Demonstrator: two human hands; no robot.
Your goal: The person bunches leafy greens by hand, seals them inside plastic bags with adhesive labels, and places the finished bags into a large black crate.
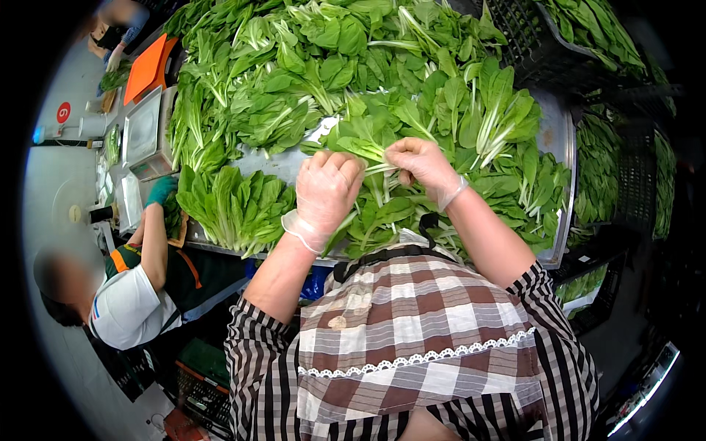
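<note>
My left hand (329, 190), in a see-through disposable glove, is closed in a fist around pale stems. My right hand (423, 165), gloved the same way, pinches stalks of a small leafy green (365, 144) between thumb and fingers. White stems bridge the short gap between both hands; what my left palm hides cannot be seen. Loose leafy greens (391, 212) lie under my hands, close to my apron. To the left of my left hand, a neat row of greens (234, 209) sits along the metal table's (265, 165) near edge.
A large heap of greens (331, 55) covers the table's far side. Black plastic crates (532, 41) with greens stand at right. A scale (144, 129) and an orange plastic item (146, 69) are at left. A co-worker's teal-gloved hand (161, 191) works there; another person (113, 38) is farther back.
</note>
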